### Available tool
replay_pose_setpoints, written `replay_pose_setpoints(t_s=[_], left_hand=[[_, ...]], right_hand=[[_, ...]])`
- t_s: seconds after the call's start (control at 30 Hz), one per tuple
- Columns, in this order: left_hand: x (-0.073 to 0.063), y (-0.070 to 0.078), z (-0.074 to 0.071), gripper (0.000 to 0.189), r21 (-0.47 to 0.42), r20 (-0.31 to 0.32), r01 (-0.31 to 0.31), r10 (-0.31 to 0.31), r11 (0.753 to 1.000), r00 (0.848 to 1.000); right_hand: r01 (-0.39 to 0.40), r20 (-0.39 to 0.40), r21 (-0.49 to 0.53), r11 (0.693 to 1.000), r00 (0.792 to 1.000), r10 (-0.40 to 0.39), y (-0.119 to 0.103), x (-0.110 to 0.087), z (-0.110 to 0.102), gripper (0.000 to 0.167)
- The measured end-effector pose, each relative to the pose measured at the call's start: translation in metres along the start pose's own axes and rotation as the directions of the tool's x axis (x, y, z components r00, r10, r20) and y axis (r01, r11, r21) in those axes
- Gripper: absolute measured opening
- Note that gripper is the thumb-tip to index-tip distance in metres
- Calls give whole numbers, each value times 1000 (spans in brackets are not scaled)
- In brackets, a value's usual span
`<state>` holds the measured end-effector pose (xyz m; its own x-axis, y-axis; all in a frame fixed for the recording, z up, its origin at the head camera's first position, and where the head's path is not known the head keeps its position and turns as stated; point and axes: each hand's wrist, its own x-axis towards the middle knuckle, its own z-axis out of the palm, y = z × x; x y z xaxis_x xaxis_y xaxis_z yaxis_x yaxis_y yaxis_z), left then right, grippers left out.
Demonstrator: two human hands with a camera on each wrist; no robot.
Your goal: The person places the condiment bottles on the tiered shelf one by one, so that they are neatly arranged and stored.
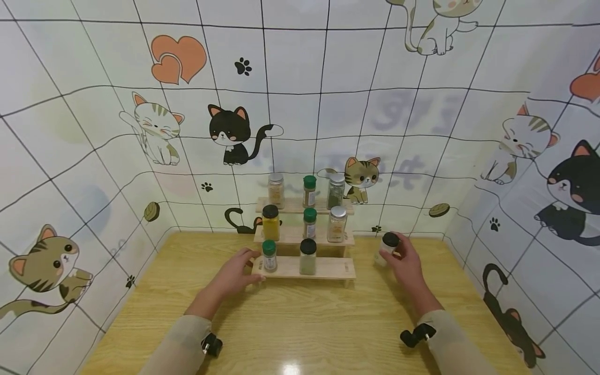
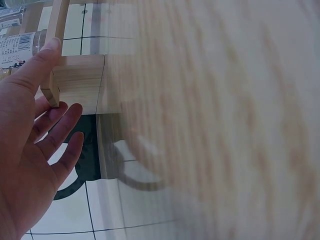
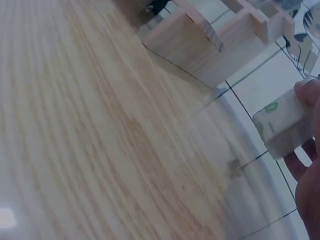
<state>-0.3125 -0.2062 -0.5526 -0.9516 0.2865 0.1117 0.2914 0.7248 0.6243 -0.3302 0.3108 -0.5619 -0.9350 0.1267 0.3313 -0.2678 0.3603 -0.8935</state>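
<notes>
A three-tier wooden spice rack [image 1: 287, 270] stands at the back of the table, with spice jars on each step. At the left end of its lowest step, my left hand [image 1: 233, 275] grips the board, thumb and fingers on opposite edges. My right hand [image 1: 408, 263] holds a clear spice jar [image 3: 284, 122] with a black lid [image 1: 390, 239], to the right of the rack. On the lowest step are a small green-lidded jar [image 1: 269, 259] and a black-lidded jar [image 1: 308, 260]. The right wrist view shows only part of the right hand, at its edge.
The middle step carries a yellow jar with a black lid [image 1: 270, 224], a green-lidded jar [image 1: 310, 224] and a silver-lidded jar [image 1: 337, 225]. Several more jars line the top step. A cat-print sheet [image 1: 295, 62] rises behind the wooden table [image 1: 300, 323].
</notes>
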Motion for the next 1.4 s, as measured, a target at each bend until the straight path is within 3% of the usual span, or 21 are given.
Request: replay_pose_setpoints(t_s=[0.27,0.53,1.1,1.4], left_hand=[[1,-1,1,68,0,2,3,-3,1000,1000],[1,2,1,67,7,3,18,-18,1000,1000],[-1,2,2,67,2,1,8,-8,1000,1000],[0,0,2,67,-9,-1,5,-5,1000,1000]], right_hand=[[106,55,5,994,993,-106,-25,-16,10,65],[225,97,65,972,968,-230,-47,-26,20,64],[230,287,98,968,925,-248,-66,-22,51,57],[246,378,144,958,881,-284,-71,-15,66,61]])
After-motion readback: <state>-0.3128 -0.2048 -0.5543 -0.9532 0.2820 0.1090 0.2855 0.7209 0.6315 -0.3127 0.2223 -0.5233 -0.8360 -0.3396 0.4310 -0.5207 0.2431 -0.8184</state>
